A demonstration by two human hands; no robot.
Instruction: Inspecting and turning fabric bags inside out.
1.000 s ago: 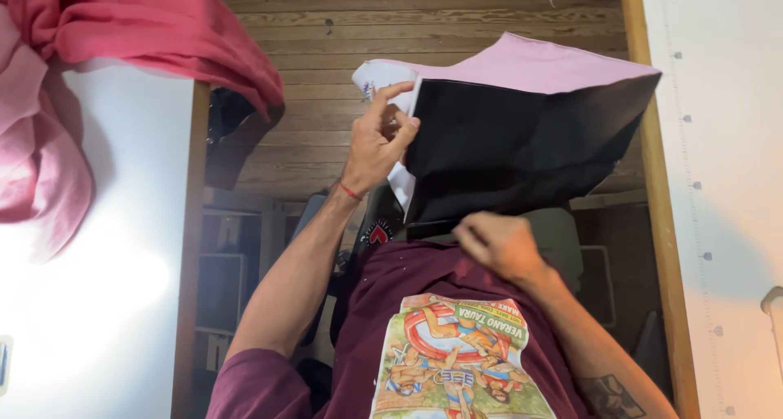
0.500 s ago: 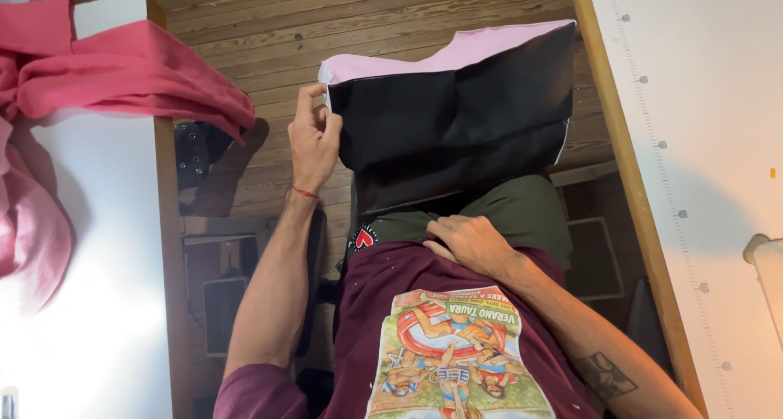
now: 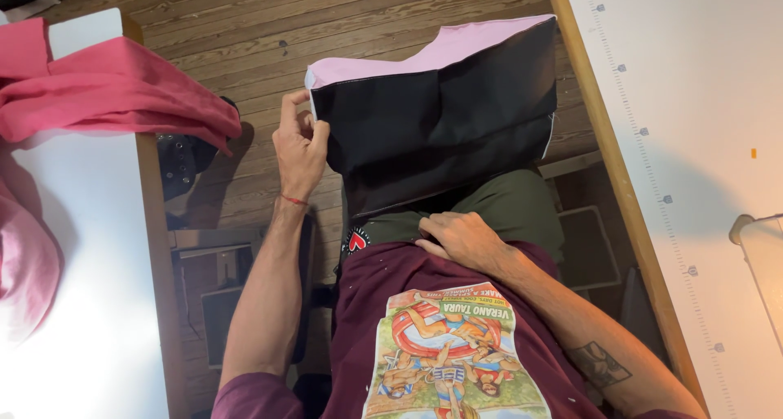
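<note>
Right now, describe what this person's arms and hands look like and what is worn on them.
Both arms are bare below short maroon sleeves. The left hand has a thin red string bracelet at the wrist. The right hand wears nothing; a dark tattoo marks that forearm.

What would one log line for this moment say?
left hand: pinches corner of black fabric piece | right hand: rests at waist on fabric's lower edge | pink lining shows on top | red cloth on white table

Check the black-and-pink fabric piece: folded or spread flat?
Folded. The black fabric shows a crease across it, with its pink side at the top edge; the left hand pinches its corner.
</note>
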